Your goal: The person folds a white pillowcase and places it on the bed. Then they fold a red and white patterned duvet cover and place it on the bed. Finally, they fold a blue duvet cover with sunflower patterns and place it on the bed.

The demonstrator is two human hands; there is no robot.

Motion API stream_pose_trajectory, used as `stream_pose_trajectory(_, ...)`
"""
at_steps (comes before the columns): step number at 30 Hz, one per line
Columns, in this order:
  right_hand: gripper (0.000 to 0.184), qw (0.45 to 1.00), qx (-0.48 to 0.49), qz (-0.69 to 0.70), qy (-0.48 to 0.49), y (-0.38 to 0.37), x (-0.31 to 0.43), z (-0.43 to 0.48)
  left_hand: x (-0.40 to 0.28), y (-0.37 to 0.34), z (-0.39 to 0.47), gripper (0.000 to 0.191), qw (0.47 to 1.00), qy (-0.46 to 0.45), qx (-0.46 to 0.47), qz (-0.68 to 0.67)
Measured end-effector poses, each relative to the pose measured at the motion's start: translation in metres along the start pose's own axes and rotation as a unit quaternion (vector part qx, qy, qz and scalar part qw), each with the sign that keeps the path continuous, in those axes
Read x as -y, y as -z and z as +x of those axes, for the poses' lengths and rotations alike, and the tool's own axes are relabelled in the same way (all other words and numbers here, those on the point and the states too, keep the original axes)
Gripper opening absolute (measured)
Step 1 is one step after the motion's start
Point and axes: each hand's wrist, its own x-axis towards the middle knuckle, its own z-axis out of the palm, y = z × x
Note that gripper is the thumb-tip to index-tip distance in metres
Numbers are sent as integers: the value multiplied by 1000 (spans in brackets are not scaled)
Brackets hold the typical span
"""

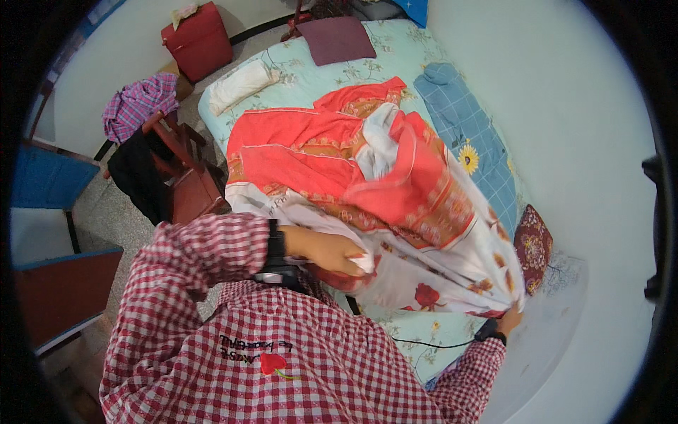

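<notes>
A coral-red and white blanket with brown floral bands and printed roses lies rumpled across the bed, its white underside partly turned up. My left hand grips a bunched white part of its near edge, just in front of my body. Far to the right, beside the wall, my right hand holds the blanket's near right corner. Between the two hands the white, rose-printed cloth is stretched. A raised coral fold in the middle is blurred. Both wrists carry black bands.
The bed has a mint floral sheet, a maroon cushion, a rolled white cloth, a blue checked pillow and a patterned cushion. To the left stand a wooden chair and a red case. A wall borders the right.
</notes>
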Motion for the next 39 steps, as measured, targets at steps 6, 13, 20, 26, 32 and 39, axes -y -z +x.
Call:
stream_pose_trajectory(6,25,719,280,-612,175,-6,-203,-17,57,-69,82,41,981,-28,182,57)
stream_pose_trajectory(13,20,919,326,-219,23,-146,-185,-71,194,-143,83,43,893,72,413,165)
stream_pose_trajectory(20,39,808,407,-341,255,-309,-122,-166,241,-136,87,35,886,-136,444,12)
stream_pose_trajectory(26,54,908,406,-100,-25,-373,-73,-182,307,45,82,42,970,110,-77,202)
stream_pose_trajectory(32,74,897,332,-283,-71,-410,-45,-175,355,176,52,53,862,270,-273,330)
stream_pose_trajectory(39,61,925,348,-86,-125,-449,-66,-152,372,197,42,40,876,391,-84,269)
